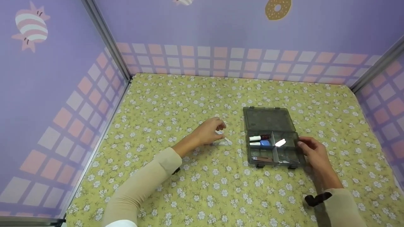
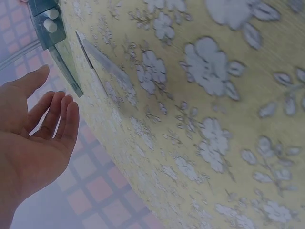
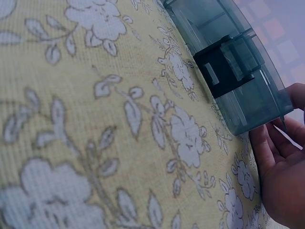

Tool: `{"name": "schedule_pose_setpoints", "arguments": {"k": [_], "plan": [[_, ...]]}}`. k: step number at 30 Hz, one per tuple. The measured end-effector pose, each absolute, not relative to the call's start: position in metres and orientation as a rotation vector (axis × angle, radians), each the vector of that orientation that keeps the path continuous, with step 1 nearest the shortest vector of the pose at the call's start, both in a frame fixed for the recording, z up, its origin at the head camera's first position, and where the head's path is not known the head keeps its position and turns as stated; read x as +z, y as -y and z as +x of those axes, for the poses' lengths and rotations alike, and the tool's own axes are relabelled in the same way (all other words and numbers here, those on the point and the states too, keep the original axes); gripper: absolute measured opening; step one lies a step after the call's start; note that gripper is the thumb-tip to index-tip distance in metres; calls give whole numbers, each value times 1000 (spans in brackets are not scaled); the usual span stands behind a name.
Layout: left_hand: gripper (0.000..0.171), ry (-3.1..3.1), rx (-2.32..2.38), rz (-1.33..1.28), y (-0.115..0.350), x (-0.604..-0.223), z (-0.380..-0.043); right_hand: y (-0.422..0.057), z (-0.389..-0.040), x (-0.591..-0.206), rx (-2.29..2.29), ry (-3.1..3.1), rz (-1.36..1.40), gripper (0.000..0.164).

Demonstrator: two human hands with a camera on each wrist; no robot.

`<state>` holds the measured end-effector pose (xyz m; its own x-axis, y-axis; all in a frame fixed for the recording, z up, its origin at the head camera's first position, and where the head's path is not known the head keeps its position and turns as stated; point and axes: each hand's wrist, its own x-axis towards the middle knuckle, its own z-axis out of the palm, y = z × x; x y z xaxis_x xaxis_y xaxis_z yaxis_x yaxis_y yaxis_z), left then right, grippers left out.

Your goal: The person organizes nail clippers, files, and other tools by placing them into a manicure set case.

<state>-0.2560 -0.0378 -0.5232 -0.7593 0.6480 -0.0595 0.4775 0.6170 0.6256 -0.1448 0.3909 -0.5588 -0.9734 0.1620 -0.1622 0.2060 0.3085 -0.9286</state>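
Note:
My left hand [image 1: 210, 130] hovers over the cloth with loosely bent fingers and nothing in its grasp. Near its fingertips lies a slim, pale V-shaped tool [image 2: 107, 66], perhaps tweezers; the left wrist view shows it apart from the hand. Right of it sits a see-through grey divided box [image 1: 275, 154], its lid [image 1: 268, 119] folded back. My right hand [image 1: 317, 156] holds the box's right side, thumb at the rim and fingers along the wall. Inside are a dark red nail polish bottle [image 1: 265, 136], a blue one [image 1: 265, 143] and a brownish nail clipper [image 1: 262, 159]. Glare covers part of the upper right compartment.
A yellow flowered cloth [image 1: 189, 195] covers the table. Purple panels [image 1: 202, 28] with pink and white checks stand at the back and both sides, joined by metal posts [image 1: 107, 37]. A black strap piece [image 1: 317, 199] sticks out from the right wrist.

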Motion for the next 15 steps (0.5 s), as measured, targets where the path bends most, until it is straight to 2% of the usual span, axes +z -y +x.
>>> {"name": "schedule_pose_setpoints", "arguments": {"k": [7, 15], "plan": [[34, -2517, 849, 915, 51, -527, -253, -401, -151, -581, -1794, -2521, 346, 49], [27, -2487, 774, 961, 61, -534, -250, -403, -150, -585, -1751, -2587, 316, 53]]}}
